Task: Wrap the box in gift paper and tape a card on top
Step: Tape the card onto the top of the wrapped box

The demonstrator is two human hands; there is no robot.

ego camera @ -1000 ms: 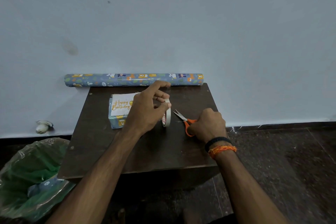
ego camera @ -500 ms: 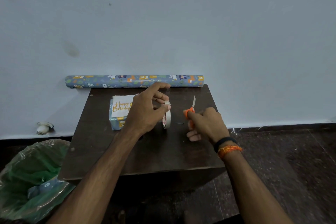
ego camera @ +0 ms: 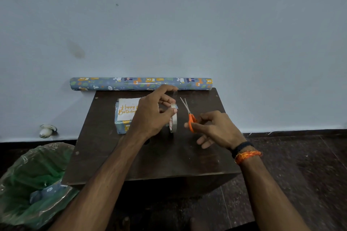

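Left hand [ego camera: 150, 116] pinching an upright white tape roll [ego camera: 173, 119] on the dark wooden table [ego camera: 159, 155], right hand [ego camera: 216, 129] gripping orange-handled scissors [ego camera: 189, 116] with blades slightly parted, blue-patterned wrapped box [ego camera: 122, 125] topped by a white birthday card [ego camera: 127, 108] just left of the tape

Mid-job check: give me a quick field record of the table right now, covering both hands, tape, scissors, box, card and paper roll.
left hand: holds the tape roll upright on the table, a strip pulled up from it
right hand: grips the orange-handled scissors, blades slightly apart, pointing away toward the wall
box: wrapped, left of the tape roll
card: lies on top of the box, partly hidden by the left hand
paper roll: along the table's far edge by the wall
tape cut: not yet
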